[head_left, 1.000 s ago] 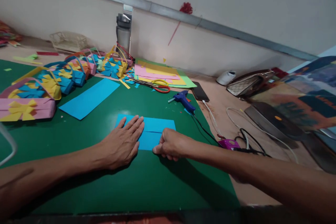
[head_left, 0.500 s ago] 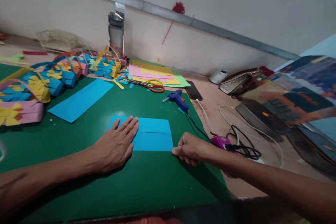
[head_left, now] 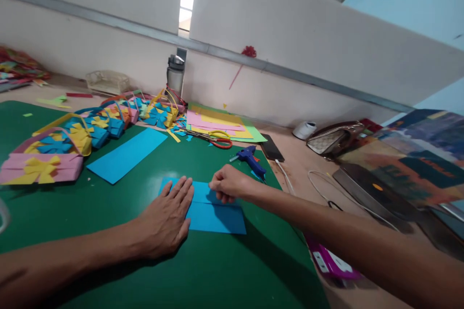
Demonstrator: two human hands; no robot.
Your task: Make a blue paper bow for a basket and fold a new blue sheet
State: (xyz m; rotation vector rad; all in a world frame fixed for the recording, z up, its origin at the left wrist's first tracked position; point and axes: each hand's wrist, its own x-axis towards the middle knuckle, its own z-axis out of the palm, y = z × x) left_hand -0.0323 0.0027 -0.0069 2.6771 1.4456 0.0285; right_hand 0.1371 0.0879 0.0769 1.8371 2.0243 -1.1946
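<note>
A folded sheet of blue paper [head_left: 217, 217] lies on the green mat [head_left: 224, 265], with a seam running lengthwise across it. My left hand [head_left: 168, 217] rests flat on its left end, fingers stretched out. Over the paper's upper edge is my right hand [head_left: 228, 183], its fingers curled into a closed fist with the thumb against the forefinger. Whether anything sits between those fingers is hidden. A second blue paper strip [head_left: 126, 154] lies slantwise to the upper left.
Small paper baskets with bows [head_left: 41, 169] line the left side. Scissors [head_left: 217, 141], coloured sheets [head_left: 221, 120] and a blue glue gun [head_left: 252, 160] lie beyond the paper. A phone [head_left: 271, 147], cables and a purple box-like object [head_left: 333, 260] are at right.
My right hand has moved from the paper's lower right corner up and left to its upper edge. My left hand stays flat on the paper. The camera view has shifted.
</note>
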